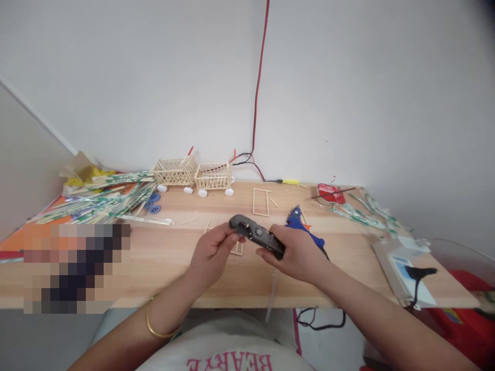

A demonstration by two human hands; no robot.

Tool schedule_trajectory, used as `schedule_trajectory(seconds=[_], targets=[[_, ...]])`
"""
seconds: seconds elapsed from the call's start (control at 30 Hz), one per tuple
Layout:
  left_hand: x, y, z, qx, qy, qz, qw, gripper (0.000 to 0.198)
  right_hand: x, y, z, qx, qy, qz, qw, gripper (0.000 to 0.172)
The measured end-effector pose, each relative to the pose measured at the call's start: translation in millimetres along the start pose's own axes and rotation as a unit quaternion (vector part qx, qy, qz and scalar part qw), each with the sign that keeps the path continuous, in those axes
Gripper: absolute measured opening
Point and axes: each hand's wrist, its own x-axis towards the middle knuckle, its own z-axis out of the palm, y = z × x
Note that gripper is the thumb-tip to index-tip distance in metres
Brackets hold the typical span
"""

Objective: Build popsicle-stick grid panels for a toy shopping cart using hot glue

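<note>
In the middle of the head view, my right hand (296, 252) is closed round the handles of a black hand cutter (259, 233) with a curved head. My left hand (214, 252) is pinched at the cutter's head; what lies between its fingertips is too small to make out. Below the cutter, a small frame of thin wooden sticks (237, 253) lies on the table, partly hidden by my left hand. Just beyond my hands lies a flat rectangular stick frame (261, 202). A blue glue gun (303, 226) rests beside my right hand, partly covered by it.
Two stick-built carts with white wheels, one (174, 172) left of the other (214, 178), stand against the wall. Wrapped sticks (116, 198) pile up at the left near blue wheels (154, 208). A red container (330, 194) and white box (402, 268) are at right. A pixelated patch covers the left front.
</note>
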Motion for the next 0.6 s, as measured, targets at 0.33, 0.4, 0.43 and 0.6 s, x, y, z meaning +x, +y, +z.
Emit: schedule_trajectory(seconds=[0.33, 0.4, 0.43, 0.6], targets=[[0, 2, 0.2, -0.007, -0.038, 0.046, 0.998, 0.019, -11, -1, -10, 0.040, -0.015, 0.010, 0.999, 0.030], [0, 1, 0.1, -0.004, -0.042, 0.051, 0.998, 0.017, -12, -4, -10, 0.036, -0.010, 0.002, 0.999, 0.030], [0, 1, 0.0, -0.005, -0.042, 0.054, 0.998, 0.016, -12, -5, -10, 0.036, -0.007, -0.004, 0.999, 0.030], [-1, 0, 0.1, -0.008, -0.040, 0.060, 0.997, 0.017, -12, -6, -10, 0.034, 0.002, -0.016, 0.999, 0.031]])
